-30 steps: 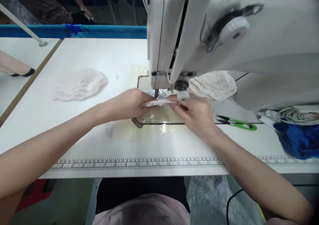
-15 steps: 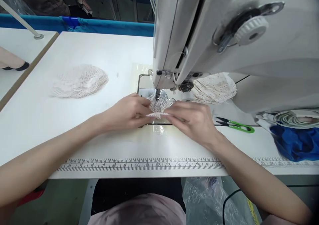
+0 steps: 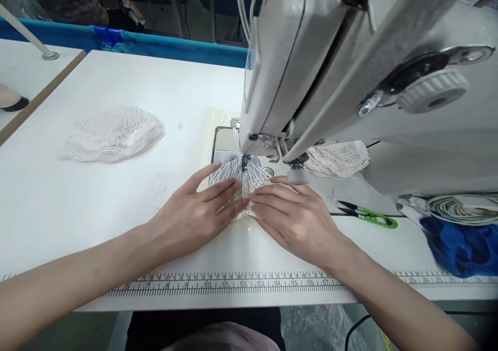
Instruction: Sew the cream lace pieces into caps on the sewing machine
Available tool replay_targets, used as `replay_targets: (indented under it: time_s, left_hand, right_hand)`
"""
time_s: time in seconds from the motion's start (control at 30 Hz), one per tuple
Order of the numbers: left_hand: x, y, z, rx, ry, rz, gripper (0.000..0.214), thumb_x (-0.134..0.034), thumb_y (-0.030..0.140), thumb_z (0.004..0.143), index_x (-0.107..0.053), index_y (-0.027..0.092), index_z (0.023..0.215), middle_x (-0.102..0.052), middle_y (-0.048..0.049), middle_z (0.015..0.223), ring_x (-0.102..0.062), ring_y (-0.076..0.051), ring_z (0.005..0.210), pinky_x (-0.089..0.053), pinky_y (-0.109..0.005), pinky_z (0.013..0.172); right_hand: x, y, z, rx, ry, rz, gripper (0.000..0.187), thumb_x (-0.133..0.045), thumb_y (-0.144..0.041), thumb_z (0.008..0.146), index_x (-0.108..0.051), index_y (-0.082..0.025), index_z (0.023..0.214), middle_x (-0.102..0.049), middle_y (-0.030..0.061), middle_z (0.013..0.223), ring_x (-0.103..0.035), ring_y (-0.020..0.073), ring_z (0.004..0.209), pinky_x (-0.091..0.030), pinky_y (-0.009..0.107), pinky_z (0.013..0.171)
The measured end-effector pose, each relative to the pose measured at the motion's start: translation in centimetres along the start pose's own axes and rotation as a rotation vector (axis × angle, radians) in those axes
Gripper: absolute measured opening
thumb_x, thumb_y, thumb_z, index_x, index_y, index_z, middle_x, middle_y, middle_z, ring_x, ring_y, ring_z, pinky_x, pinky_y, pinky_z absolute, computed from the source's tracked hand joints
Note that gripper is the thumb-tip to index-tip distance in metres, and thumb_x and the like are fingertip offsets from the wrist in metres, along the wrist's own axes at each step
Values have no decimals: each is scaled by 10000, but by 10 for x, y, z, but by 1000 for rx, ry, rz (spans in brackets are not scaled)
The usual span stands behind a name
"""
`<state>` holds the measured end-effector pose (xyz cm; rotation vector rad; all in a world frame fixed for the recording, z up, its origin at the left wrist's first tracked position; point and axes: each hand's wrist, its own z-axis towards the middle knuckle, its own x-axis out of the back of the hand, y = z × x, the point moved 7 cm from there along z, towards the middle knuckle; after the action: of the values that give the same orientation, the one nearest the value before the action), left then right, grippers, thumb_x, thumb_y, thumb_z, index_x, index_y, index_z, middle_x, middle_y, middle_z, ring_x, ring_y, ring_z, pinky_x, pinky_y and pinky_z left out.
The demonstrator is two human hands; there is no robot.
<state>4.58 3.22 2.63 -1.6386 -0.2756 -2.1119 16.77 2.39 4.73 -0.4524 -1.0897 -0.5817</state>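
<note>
A small piece of white lace (image 3: 241,179) lies spread flat on the needle plate, its far edge under the presser foot of the grey sewing machine (image 3: 350,76). My left hand (image 3: 196,213) lies flat on the lace's left half, fingers stretched out. On the right half rests my right hand (image 3: 295,219), also flat with fingers extended toward the needle. The fingertips of both hands nearly meet on the lace.
A pile of lace pieces (image 3: 114,135) sits on the white table (image 3: 78,206) at left, another pile (image 3: 337,159) behind the machine head. Green-handled snips (image 3: 369,216) lie right of my hand, blue cloth (image 3: 462,247) at far right. A printed ruler (image 3: 233,283) runs along the front edge.
Both hands went from pinching the folded lace in front of the needle to lying flat on it. The lace is now spread open under the presser foot.
</note>
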Motion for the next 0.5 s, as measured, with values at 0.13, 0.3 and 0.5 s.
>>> replay_targets:
  time_s: [0.13,0.3,0.5]
  left_hand:
    - [2,-3,1,4,36,-31,329,-489,144,968,-577,182,1283,-637,-117,1290,-590,-237,1230,-194,-624,1198]
    - [1,-9,5,37,2,-99,358,-491,146,963,-562,167,1313,-615,-147,1313,-578,-259,1244,-130,-655,1204]
    - [-6,-22,10,84,52,-124,331,-435,183,989,-587,194,1282,-637,-124,1288,-609,-242,1206,-88,-665,1199]
  right_hand:
    - [0,1,0,-3,18,-15,195,-546,-115,933,-705,-196,854,-761,6,1003,-679,167,965,-477,351,875]
    - [-3,5,1,-18,37,-25,225,-529,-95,928,-706,-208,847,-760,14,1011,-677,167,983,-473,348,890]
    - [-10,15,2,-65,70,-20,178,-566,-120,919,-723,-188,871,-764,41,975,-699,185,902,-491,360,884]
